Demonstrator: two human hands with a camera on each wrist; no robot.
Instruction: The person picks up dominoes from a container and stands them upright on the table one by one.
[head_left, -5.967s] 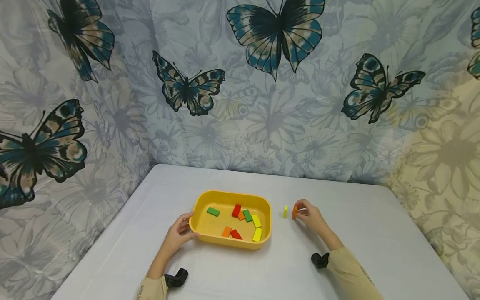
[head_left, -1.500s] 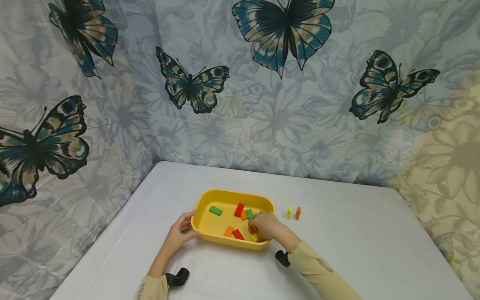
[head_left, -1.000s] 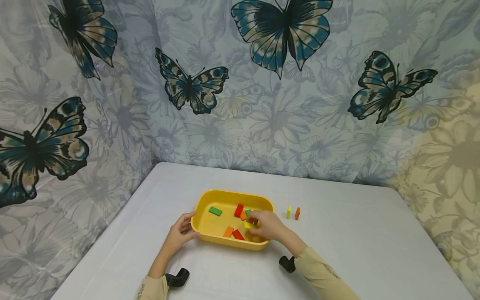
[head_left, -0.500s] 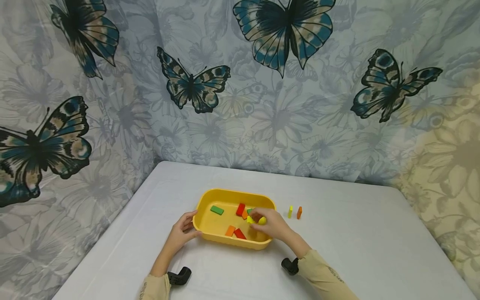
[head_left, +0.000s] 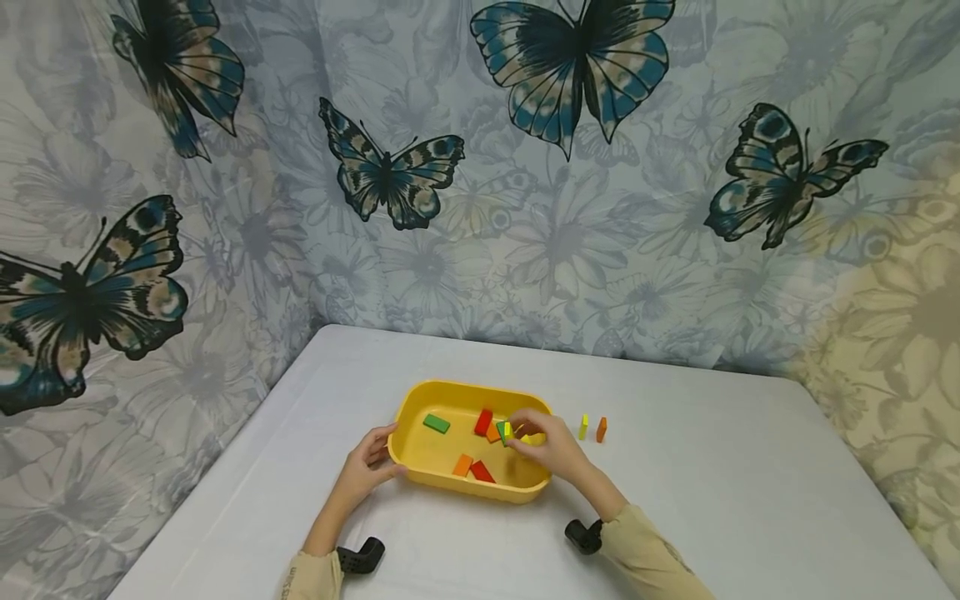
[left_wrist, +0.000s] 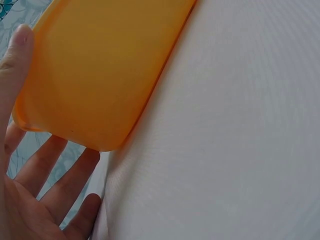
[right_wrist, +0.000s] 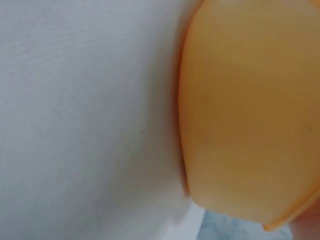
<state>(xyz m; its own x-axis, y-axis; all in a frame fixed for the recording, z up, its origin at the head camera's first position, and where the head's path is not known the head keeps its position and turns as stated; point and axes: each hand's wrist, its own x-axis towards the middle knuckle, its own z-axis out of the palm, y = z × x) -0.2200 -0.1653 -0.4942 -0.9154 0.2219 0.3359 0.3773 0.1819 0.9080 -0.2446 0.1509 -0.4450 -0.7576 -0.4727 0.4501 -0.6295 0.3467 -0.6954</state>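
Note:
A yellow tray [head_left: 471, 489] sits on the table with several small blocks inside. My left hand [head_left: 367, 463] holds its left end, fingers at the end wall and thumb at the near corner; the left wrist view shows these fingers [left_wrist: 75, 175] against the wall. Over the tray's right part, my right hand [head_left: 551, 444] pinches a yellow block [head_left: 507, 430] between thumb and fingertips. Another yellow block [head_left: 526, 438] shows partly beneath that hand. In the tray also lie green [head_left: 437, 423], red [head_left: 483, 422] and orange blocks [head_left: 462, 464]. The right wrist view shows mostly the tray's outer wall [right_wrist: 245, 115].
Right of the tray, a yellow block [head_left: 583, 427] and an orange block [head_left: 602, 429] stand upright, a small gap apart, on the white table [head_left: 697, 467]. A butterfly-patterned cloth wall [head_left: 555, 275] rises behind the table. Black wrist devices [head_left: 362, 556] are worn on both arms.
My right hand has left the orange block standing beside the yellow one, moved left into the tray and picked up a yellow block there. The left hand has stayed at the tray's end.

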